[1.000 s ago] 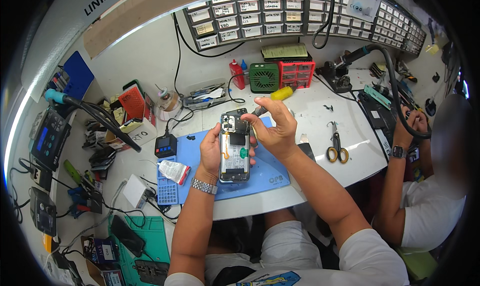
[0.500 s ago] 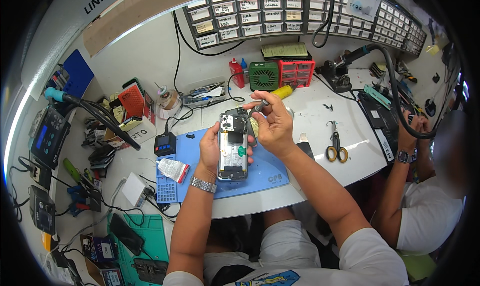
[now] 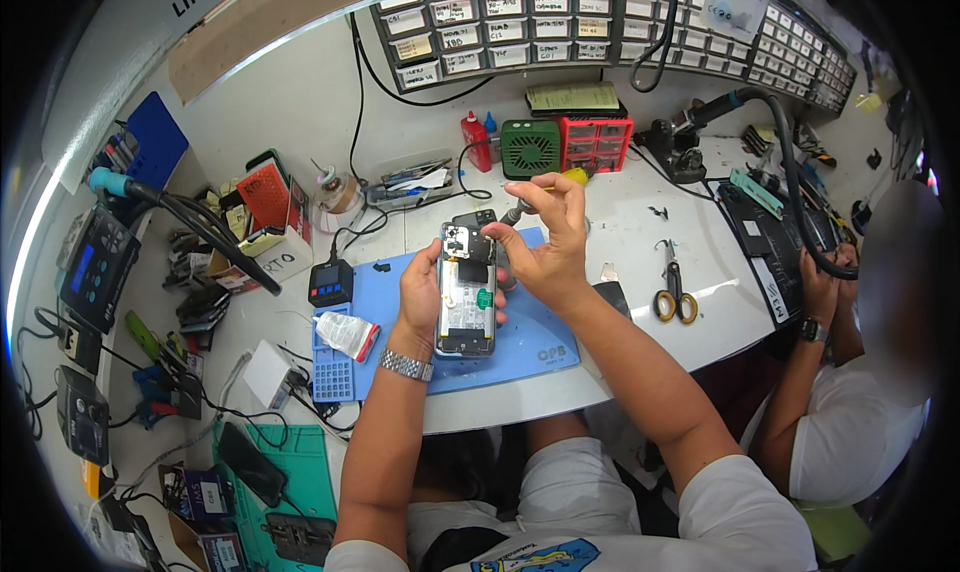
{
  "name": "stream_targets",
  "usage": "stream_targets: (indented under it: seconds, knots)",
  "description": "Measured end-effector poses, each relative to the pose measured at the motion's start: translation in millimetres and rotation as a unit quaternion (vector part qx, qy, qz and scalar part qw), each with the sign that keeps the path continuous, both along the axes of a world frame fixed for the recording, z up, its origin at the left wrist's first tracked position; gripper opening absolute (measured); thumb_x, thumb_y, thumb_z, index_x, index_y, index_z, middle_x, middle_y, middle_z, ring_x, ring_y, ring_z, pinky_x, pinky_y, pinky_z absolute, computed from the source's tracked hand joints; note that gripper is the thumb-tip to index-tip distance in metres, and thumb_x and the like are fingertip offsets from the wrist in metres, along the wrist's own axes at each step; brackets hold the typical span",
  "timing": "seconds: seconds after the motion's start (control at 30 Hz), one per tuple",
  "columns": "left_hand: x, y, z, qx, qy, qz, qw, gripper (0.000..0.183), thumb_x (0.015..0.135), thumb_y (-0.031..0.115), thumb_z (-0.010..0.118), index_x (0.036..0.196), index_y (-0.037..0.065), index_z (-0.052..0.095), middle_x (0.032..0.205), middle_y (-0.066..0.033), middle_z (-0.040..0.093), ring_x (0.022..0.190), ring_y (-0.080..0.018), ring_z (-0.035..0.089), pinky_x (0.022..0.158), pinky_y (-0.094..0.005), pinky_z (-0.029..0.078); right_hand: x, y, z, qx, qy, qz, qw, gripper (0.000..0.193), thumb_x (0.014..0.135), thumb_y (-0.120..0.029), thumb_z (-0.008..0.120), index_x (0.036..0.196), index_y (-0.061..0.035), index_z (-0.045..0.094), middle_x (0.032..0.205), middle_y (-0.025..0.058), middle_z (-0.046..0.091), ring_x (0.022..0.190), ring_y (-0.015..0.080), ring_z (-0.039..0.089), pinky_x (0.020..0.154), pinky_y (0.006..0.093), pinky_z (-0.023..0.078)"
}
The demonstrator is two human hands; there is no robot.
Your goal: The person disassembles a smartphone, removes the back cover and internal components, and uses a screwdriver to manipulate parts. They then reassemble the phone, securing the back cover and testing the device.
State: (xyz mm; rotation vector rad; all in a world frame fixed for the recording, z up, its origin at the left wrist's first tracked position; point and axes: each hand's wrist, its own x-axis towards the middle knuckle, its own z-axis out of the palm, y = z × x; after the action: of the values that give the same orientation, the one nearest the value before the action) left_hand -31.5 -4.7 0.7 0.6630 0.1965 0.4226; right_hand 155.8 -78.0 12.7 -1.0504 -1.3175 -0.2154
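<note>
An opened smartphone (image 3: pixel 466 307), its battery and inner plates bare, is upright in my left hand (image 3: pixel 420 290), whose fingers wrap round its sides above the blue mat. My right hand (image 3: pixel 550 250) is at the phone's upper right corner. Its thumb reaches to the phone's top edge, while the curled fingers hold a short dark screwdriver (image 3: pixel 514 215) clear of the screws. Behind the phone shows a dark panel with camera openings (image 3: pixel 474 217), partly hidden. Whether it is joined to the phone I cannot tell.
The blue mat (image 3: pixel 545 317) bears a white tube (image 3: pixel 346 334) at its left. A small black device (image 3: pixel 330 284) stands behind that. Scissors (image 3: pixel 674 290) lie to the right. A co-worker's hands (image 3: pixel 822 282) are at the far right. A cabled handpiece (image 3: pixel 190 217) hangs at left.
My right thumb has lifted from below and stretched to the phone's upper edge. The screwdriver has shifted slightly within the fingers. My left hand keeps its grip.
</note>
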Motion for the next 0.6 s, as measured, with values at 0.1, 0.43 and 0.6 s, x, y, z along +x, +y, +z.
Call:
stream_targets:
  seconds: [0.1,0.43,0.6]
  knots:
    - [-0.1,-0.5,-0.2,-0.005,0.0,0.005,1.0,0.07,0.113,0.053,0.023,0.144,0.002,0.059,0.114,-0.0274,0.073,0.088,-0.0419,0.076,0.075,-0.0587,0.066,-1.9,-3.5,0.1,-0.02,0.043,0.046,0.998,0.065,0.087,0.004,0.083,0.147,-0.0129,0.063,0.138,0.0151,0.052,0.108,0.0219,0.068,0.091,0.0357,0.062]
    - [0.2,-0.1,2.6,-0.005,0.003,-0.01,1.0,0.07,0.112,0.053,0.025,0.143,0.001,0.06,0.115,-0.0267,0.073,0.087,-0.043,0.076,0.075,-0.059,0.066,-5.1,-3.3,1.2,-0.051,0.081,0.106,0.99,0.072,0.09,0.014,0.076,0.154,-0.0065,0.052,0.14,0.0143,0.049,0.117,0.0235,0.072,0.101,0.0357,0.062]
    - [-0.5,0.5,0.6,-0.002,0.014,0.002,1.0,0.07,0.112,0.054,0.025,0.145,0.002,0.059,0.114,-0.0268,0.072,0.086,-0.0428,0.076,0.075,-0.0592,0.066,-5.7,-0.9,0.5,-0.077,0.072,0.101,0.989,0.077,0.089,0.017,0.074,0.156,-0.0115,0.05,0.139,0.0136,0.049,0.113,0.0227,0.073,0.097,0.0348,0.063]
